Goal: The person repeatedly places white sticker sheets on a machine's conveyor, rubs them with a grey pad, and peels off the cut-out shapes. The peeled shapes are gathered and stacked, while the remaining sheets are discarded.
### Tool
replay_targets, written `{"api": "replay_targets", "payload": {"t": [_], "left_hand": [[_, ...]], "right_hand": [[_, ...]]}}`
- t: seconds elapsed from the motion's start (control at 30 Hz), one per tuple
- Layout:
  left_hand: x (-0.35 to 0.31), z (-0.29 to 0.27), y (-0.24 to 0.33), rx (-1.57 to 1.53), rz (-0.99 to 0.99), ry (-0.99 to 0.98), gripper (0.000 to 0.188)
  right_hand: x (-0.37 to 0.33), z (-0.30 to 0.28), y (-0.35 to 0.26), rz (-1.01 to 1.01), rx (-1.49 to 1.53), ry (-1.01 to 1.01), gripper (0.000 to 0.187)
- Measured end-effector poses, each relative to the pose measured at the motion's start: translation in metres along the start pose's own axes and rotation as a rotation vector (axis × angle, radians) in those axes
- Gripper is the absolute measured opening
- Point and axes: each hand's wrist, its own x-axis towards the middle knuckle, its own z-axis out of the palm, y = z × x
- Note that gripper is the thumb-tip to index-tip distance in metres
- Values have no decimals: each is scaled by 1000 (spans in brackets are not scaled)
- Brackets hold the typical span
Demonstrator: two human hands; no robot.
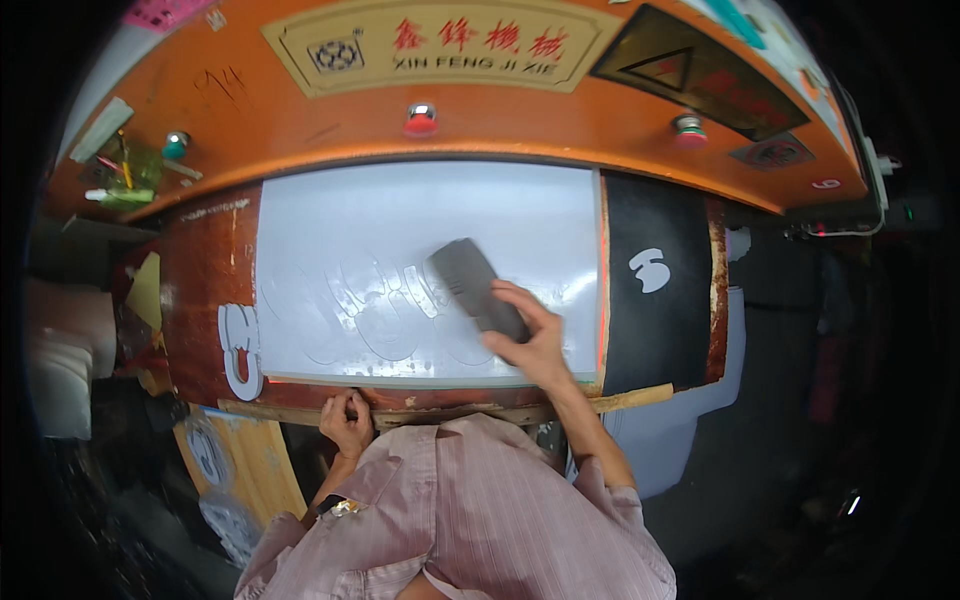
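- Pink striped shirt (470, 510) fills the near foreground, below both hands.
- Left hand (346, 420): fingers curled shut on the wooden front edge (440, 412) of the counter.
- Right hand (533, 338): wrapped round the near end of a dark grey block (476, 286); its long axis runs up-left, away from the wrist.
- White sheet (420, 230) under the block; bare room up and left, black panel (655, 280) close on the right.

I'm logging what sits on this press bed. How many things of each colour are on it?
White: 3 – large white sheet, white cut-out, white cut-out piece
Black: 1 – black mat
Dark grey: 1 – cutting die under the right hand
Total: 5
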Motion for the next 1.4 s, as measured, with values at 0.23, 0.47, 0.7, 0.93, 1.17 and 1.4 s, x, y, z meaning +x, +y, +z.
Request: {"api": "replay_targets", "payload": {"t": [0.23,0.47,0.7,0.93,1.17,1.4], "left_hand": [[15,26,-15,16,-13,-50,6],[38,14,12,-4,15,22,7],[85,15,44,-77,41,154,8],[157,39,60,-75,35,189,14],[240,51,91,-164,70,39,15],[285,56,137,-140,-138,-30,22]], "right_hand": [[5,-44,3,-403,-741,183,55],[6,-42,21,-339,-932,211,51],[48,-60,-34,-277,-777,179,49],[114,-107,-125,-521,-409,696,16],[140,-140,-155,-593,-556,615,14],[92,-136,-83,-296,-691,423,18]]}}
